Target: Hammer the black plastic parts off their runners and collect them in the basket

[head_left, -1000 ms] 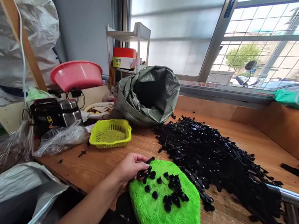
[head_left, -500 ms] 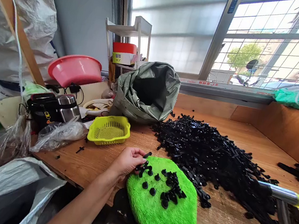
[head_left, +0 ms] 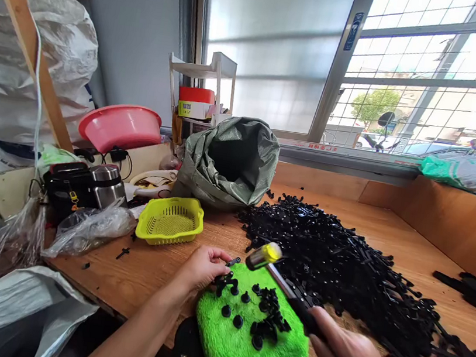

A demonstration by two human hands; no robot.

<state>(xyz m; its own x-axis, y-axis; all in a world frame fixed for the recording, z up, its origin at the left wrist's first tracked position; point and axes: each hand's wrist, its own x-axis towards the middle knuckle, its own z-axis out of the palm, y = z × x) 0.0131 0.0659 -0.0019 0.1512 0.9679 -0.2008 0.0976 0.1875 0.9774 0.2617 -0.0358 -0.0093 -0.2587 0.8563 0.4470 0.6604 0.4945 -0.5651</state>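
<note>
My left hand is closed in a pinch on a small black plastic part at the upper left edge of a bright green fluffy cloth pad. More dark pieces sit just under its fingertips. Wrapped round the dark grip of a hammer is my right hand. The hammer's yellow-tipped head hangs over the pad's far edge, a short way right of my left fingertips. Several round black pegs and a cluster of black parts lie on the pad.
A large heap of black plastic parts spreads over the wooden table. Behind the pad are a yellow-green basket and an open grey-green woven sack. A pink basin, a steel flask and plastic bags stand left.
My right hand has brought the hammer from the far right to above the pad. My left hand keeps its pinch at the pad's edge. The view has tilted slightly up.
</note>
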